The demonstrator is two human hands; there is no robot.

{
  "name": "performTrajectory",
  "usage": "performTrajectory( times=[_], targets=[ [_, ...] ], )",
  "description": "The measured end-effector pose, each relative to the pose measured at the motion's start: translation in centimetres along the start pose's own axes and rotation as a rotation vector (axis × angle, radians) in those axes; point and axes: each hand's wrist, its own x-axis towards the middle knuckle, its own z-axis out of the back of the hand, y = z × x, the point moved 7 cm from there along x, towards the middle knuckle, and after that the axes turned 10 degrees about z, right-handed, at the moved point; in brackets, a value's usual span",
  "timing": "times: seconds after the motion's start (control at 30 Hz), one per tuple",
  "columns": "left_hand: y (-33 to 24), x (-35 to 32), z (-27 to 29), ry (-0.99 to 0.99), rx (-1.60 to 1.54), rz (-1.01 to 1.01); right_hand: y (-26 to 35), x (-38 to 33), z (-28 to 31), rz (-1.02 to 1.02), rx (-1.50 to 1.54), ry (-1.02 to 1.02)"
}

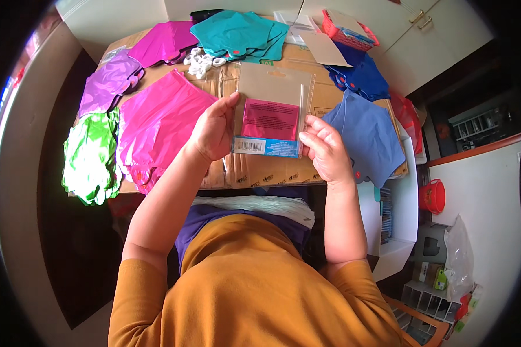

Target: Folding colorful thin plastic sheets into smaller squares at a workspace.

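A hang-hole packet [270, 120] is clamped by the fingers of the left hand [213, 132] and right hand [330, 155], toward the near edge of the table [255, 172].

Dark print on flat clear packet [272, 118] w/ magenta square inside is too small to read. Some fingers of bare L hand [214, 127] & bare R hand [328, 149] are out of sight; can't tell how far they go behind packet. Black item [205, 15] at far edge, mostly hidden by teal sheets [231, 34]; can't ID. Whitish bundle [260, 205] by lap, partly hidden by mustard short-sleeved shirt [243, 289], which btm edge cuts off. White cupboard [382, 23] cut off at top.
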Motion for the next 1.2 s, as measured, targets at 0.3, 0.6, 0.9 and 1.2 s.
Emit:
performTrajectory(
  times=[0.3, 0.6, 0.9, 1.2],
  targets=[
    [0.8, -1.1, -1.3, 0.062, 0.114, 0.094, -0.1, -0.4, 0.4, 0.062, -0.013, -0.036],
    [1.6, -0.8, 1.7, -0.314, 0.389, -0.023, -0.4, 4.0, 4.2, 0.169, -0.035, -0.190],
    [1.7, -1.0, 1.9, -0.311, 0.379, -0.034, 1.2, 7.4, 7.5, 0.229, -0.126, -0.152],
    [1.7, -1.0, 1.9, -0.281, 0.360, -0.035, 1.0, 6.8, 8.0, 0.211, -0.102, -0.183]
  ],
)
